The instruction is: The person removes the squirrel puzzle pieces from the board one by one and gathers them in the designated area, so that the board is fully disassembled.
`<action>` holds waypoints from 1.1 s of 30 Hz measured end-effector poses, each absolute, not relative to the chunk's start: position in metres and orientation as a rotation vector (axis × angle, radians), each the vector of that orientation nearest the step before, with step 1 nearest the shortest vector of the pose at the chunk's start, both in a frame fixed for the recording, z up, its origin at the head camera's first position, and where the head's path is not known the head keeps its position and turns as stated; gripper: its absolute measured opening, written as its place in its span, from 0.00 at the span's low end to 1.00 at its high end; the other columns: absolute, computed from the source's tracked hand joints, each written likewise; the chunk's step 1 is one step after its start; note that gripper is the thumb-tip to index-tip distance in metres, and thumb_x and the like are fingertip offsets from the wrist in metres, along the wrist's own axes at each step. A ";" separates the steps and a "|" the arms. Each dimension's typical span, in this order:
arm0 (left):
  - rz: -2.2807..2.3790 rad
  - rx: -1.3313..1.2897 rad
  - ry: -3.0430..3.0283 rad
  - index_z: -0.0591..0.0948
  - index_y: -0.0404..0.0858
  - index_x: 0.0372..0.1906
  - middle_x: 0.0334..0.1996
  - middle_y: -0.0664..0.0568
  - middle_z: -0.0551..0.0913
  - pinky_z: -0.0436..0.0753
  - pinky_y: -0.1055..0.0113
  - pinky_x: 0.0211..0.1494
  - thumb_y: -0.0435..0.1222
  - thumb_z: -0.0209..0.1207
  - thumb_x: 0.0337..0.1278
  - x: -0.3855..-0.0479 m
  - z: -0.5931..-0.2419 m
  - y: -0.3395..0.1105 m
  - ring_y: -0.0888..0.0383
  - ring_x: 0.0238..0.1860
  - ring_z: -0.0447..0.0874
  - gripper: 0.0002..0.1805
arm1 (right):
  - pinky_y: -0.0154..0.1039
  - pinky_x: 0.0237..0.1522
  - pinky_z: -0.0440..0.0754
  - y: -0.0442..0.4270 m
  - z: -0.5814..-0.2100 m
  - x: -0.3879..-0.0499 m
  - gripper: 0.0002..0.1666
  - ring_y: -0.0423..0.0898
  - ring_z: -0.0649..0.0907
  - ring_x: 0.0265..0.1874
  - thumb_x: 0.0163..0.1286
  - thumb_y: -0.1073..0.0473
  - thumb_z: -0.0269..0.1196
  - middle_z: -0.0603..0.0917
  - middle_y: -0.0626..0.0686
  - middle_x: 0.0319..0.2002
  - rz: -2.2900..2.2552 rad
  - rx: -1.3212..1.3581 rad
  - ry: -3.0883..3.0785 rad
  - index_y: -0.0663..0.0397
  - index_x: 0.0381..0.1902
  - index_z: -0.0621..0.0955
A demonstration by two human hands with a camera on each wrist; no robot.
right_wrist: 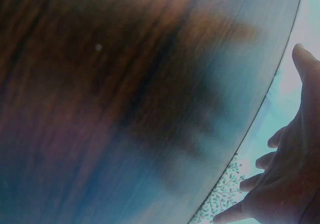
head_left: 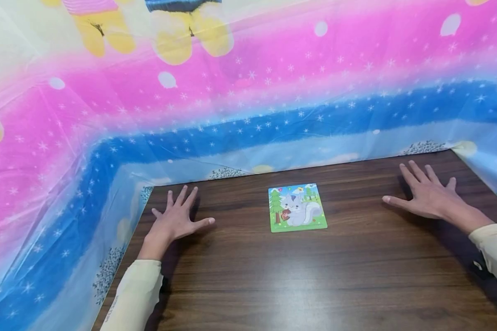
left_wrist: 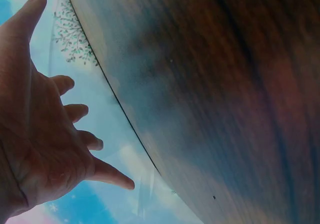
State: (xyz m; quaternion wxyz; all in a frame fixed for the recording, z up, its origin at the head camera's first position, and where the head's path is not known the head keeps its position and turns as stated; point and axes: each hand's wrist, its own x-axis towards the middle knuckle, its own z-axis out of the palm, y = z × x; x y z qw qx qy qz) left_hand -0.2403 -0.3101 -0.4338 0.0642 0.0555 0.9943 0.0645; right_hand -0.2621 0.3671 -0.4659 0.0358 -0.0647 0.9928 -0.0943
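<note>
A square picture board [head_left: 297,208], printed with a grey squirrel, trees and grass, lies flat on the dark wooden table [head_left: 248,271]. To its left is my left hand [head_left: 176,221], fingers spread and holding nothing. On the other side, farther off, my right hand [head_left: 432,195] also has its fingers spread, with nothing in it. Both hands are apart from the board. In the left wrist view the left hand [left_wrist: 45,139] shows its palm and splayed fingers. The right wrist view shows the right hand [right_wrist: 285,169] likewise. Neither wrist view includes the board.
A pink and blue cloth [head_left: 232,96] with snowflakes and cartoon figures hangs behind the table and along its left and right sides. The table's back edge meets this cloth just past the board. Light reflects off the tabletop near the front.
</note>
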 end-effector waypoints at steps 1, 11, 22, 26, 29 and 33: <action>0.205 0.173 3.003 0.43 0.53 0.88 0.88 0.43 0.39 0.42 0.06 0.63 0.83 0.53 0.52 -0.240 -0.434 -0.310 0.24 0.85 0.31 0.67 | 0.93 0.63 0.37 0.366 -0.466 -0.263 0.73 0.78 0.42 0.82 0.67 0.14 0.53 0.36 0.66 0.86 -0.291 -0.206 3.052 0.50 0.88 0.36; 0.321 0.360 2.985 0.45 0.54 0.88 0.89 0.48 0.43 0.41 0.11 0.71 0.79 0.56 0.56 -0.245 -0.430 -0.277 0.31 0.87 0.36 0.64 | 0.81 0.76 0.44 0.325 -0.461 -0.269 0.66 0.75 0.50 0.82 0.72 0.21 0.57 0.47 0.68 0.86 -0.328 -0.436 3.090 0.57 0.87 0.48; 0.435 0.666 2.793 0.46 0.55 0.88 0.89 0.52 0.45 0.45 0.29 0.85 0.70 0.60 0.63 -0.257 -0.425 -0.204 0.39 0.88 0.40 0.58 | 0.77 0.74 0.61 0.253 -0.457 -0.265 0.54 0.70 0.61 0.81 0.76 0.29 0.60 0.60 0.66 0.83 -0.496 -0.723 3.039 0.58 0.84 0.61; 0.424 0.731 2.727 0.46 0.56 0.88 0.89 0.54 0.45 0.47 0.31 0.86 0.69 0.61 0.64 -0.262 -0.427 -0.181 0.41 0.89 0.39 0.57 | 0.73 0.77 0.62 0.231 -0.458 -0.266 0.54 0.69 0.60 0.81 0.78 0.28 0.56 0.60 0.66 0.83 -0.536 -0.746 2.962 0.59 0.84 0.60; 0.404 0.770 2.681 0.46 0.55 0.88 0.89 0.56 0.44 0.47 0.33 0.86 0.67 0.61 0.65 -0.265 -0.429 -0.168 0.43 0.89 0.37 0.56 | 0.72 0.77 0.62 0.219 -0.458 -0.268 0.53 0.68 0.61 0.82 0.78 0.28 0.55 0.61 0.66 0.82 -0.549 -0.755 2.930 0.58 0.84 0.59; 0.367 0.787 2.644 0.46 0.52 0.88 0.89 0.57 0.44 0.46 0.36 0.88 0.66 0.62 0.66 -0.268 -0.433 -0.156 0.46 0.89 0.36 0.57 | 0.71 0.76 0.66 0.205 -0.460 -0.273 0.51 0.67 0.64 0.80 0.77 0.31 0.60 0.65 0.67 0.80 -0.541 -0.781 2.924 0.59 0.83 0.62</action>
